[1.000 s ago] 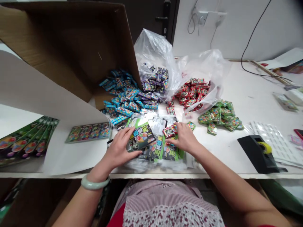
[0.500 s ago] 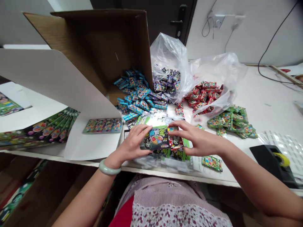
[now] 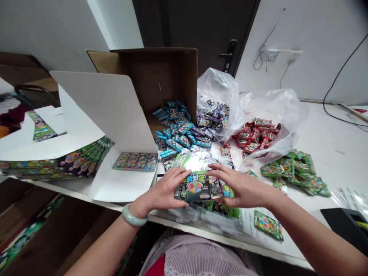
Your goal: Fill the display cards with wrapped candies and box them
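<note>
Card packet [image 3: 198, 186] pinched between both hands, over a pile of sleeved packets [image 3: 215, 214].

From my remote seat I read both hands closed on it: left hand [image 3: 162, 188], jade bangle [image 3: 134, 215] at its wrist, gripping the left end, right hand [image 3: 243, 188] the right end. Blue packets [image 3: 178, 132] lie beyond, against a cardboard box [image 3: 161, 73].

Glossy foil pkt [image 3: 196, 187], clear plastic bag [image 3: 218, 90], cardbd box [image 3: 169, 73]
</note>
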Demonstrator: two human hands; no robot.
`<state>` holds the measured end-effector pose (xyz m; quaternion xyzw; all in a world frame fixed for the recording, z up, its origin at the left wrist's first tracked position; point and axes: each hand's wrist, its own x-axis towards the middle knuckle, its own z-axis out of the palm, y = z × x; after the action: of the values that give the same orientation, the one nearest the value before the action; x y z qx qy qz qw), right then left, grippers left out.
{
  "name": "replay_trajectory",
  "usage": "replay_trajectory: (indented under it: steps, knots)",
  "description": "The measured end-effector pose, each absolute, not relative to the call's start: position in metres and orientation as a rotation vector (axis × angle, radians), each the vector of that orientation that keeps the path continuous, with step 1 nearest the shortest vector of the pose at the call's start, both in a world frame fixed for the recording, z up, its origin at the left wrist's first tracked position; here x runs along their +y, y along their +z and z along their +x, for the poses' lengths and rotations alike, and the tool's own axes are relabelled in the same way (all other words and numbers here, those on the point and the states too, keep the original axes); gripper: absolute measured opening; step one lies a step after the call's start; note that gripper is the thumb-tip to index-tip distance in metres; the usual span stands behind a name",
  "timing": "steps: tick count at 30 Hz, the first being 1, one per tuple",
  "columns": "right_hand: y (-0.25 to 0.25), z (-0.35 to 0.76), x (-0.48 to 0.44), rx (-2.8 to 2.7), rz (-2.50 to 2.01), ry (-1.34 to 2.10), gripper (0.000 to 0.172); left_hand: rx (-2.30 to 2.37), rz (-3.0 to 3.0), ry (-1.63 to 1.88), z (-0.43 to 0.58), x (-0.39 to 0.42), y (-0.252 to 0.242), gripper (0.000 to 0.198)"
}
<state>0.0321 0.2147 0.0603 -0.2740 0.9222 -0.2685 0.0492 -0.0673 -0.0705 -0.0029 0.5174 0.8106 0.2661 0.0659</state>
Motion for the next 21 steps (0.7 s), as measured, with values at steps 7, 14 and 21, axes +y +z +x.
replay_trajectory:
  steps: [7, 14, 21]
  knots:
    - [0.054, 0.024, 0.216, 2.78, -0.831, -0.907, 0.091, 2.529, 1.535, 0.902, -0.062, -0.059, -0.011, 0.101]
    - [0.031, 0.031, 0.198, 3.062, -0.541, -1.128, 0.045, 2.704, 1.506, 0.936, -0.065, -0.06, -0.013, 0.1]
    - [0.04, -0.11, 0.231, 2.98, 0.095, -1.752, 0.028, 2.796, 1.39, 0.965, -0.072, -0.058, -0.016, 0.098]
